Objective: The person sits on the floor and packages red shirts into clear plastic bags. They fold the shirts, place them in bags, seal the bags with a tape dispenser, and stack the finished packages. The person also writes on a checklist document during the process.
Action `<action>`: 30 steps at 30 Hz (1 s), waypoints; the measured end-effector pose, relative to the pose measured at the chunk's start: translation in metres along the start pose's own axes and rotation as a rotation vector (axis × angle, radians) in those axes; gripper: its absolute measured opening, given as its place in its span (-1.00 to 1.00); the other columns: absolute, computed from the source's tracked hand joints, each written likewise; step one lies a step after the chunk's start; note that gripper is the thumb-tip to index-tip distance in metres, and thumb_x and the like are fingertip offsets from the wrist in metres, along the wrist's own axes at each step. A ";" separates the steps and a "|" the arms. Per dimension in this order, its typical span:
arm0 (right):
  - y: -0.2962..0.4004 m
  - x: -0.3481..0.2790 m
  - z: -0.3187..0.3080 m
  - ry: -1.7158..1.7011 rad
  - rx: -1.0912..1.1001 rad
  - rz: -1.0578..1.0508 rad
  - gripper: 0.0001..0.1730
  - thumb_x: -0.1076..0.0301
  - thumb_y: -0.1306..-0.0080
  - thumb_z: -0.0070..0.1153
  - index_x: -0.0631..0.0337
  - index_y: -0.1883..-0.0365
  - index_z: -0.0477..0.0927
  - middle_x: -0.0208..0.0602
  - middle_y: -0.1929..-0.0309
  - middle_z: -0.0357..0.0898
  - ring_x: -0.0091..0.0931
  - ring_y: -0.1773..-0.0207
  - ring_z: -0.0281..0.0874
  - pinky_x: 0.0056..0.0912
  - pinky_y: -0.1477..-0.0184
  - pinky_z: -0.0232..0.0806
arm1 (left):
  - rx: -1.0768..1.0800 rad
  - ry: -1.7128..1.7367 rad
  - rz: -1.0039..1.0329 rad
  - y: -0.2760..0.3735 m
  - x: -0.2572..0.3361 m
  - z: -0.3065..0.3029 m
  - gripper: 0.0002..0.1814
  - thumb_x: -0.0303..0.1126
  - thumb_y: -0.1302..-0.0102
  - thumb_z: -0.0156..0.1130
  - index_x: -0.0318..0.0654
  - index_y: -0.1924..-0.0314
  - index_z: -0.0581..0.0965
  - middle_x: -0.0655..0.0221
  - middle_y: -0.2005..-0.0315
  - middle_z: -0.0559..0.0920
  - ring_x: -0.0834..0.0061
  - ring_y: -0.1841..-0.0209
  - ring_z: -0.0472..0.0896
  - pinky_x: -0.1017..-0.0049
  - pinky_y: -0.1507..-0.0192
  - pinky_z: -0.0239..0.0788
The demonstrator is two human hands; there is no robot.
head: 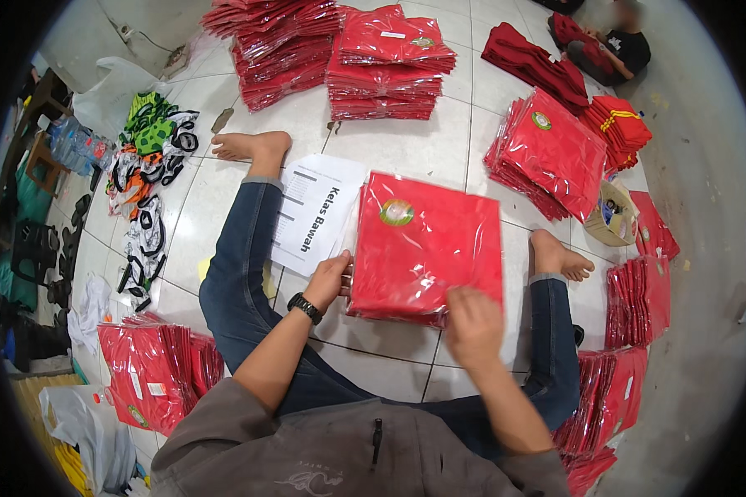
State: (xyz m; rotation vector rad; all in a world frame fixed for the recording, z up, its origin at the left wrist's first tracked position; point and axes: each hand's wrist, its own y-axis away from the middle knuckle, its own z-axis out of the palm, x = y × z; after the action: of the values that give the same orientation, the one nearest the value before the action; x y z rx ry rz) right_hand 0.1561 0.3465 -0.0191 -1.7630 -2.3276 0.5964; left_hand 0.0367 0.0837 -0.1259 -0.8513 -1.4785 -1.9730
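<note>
A stack of folded red garments in clear plastic sleeves [426, 242] lies on the floor tiles between my spread legs. The top one bears a round green and yellow emblem. My left hand [332, 279] touches the stack's left edge, thumb at the side, its other fingers partly hidden; whether it grips is unclear. Over the near right corner is my right hand [475, 326], blurred, its fingers bent against the plastic. Whether it pinches a sleeve cannot be made out. Printed white paper sheets [317, 214] lie left of the stack, partly under its edge.
Tall piles of bagged red garments [385, 81] stand ahead. Another bagged stack [550, 152] lies right, beside a small box [612, 214]. More bagged garments [155, 373] stand near my left knee. Patterned clothes [146, 186] lie left. A person [615, 50] sits far right.
</note>
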 end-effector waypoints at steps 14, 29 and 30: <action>0.060 0.094 0.098 -0.634 -0.091 0.979 -0.68 0.40 -0.22 0.30 0.29 0.07 0.63 -0.17 0.14 0.60 -0.44 0.28 0.56 -0.37 0.22 0.44 | 0.189 -0.689 0.417 -0.009 -0.021 -0.003 -0.62 -0.36 -0.27 0.36 -0.47 -0.01 0.57 0.27 0.38 0.68 0.54 0.37 0.66 0.51 0.34 0.50; 0.039 0.098 0.107 -0.499 -0.075 0.882 -0.68 0.36 -0.25 0.26 0.33 0.08 0.55 -0.12 0.27 0.60 -0.31 0.28 0.57 -0.26 0.17 0.42 | 0.093 -0.422 0.276 -0.019 -0.026 -0.012 -0.74 -0.40 -0.36 0.29 -0.47 0.08 0.58 0.49 0.53 0.55 0.73 0.52 0.43 0.61 0.46 0.29; 0.038 0.097 0.107 -0.443 -0.029 0.835 -0.67 0.37 -0.25 0.27 0.33 0.07 0.54 -0.18 0.34 0.60 -0.37 0.32 0.55 -0.31 0.19 0.42 | 0.094 -0.398 0.261 -0.022 -0.027 -0.014 -0.75 -0.37 -0.38 0.28 -0.46 0.10 0.58 0.51 0.55 0.53 0.73 0.54 0.39 0.61 0.47 0.26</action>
State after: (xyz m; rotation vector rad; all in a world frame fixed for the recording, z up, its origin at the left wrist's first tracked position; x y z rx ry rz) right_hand 0.1225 0.4236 -0.1425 -2.8436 -1.6988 1.1597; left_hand 0.0367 0.0771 -0.1628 -1.3771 -1.5630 -1.5920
